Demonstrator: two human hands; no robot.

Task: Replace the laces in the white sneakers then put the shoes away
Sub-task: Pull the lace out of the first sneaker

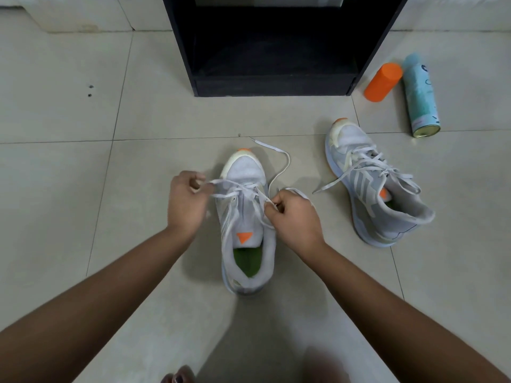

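Note:
A white sneaker (pixel 246 217) with an orange tongue tab and green insole stands on the tiled floor in front of me, toe pointing away. Its white lace (pixel 279 158) is partly threaded, and one loose end curls past the toe. My left hand (pixel 185 203) pinches the lace on the shoe's left side. My right hand (pixel 293 217) pinches the lace on the right side, by the eyelets. The second white sneaker (pixel 376 183) lies laced to the right, its lace ends loose on the floor.
A black open shelf unit (pixel 276 84) stands on the floor straight ahead. To its right lie an orange cylinder (pixel 383 81) and a teal spray can (pixel 420 98). Bare tiles stretch away on the left.

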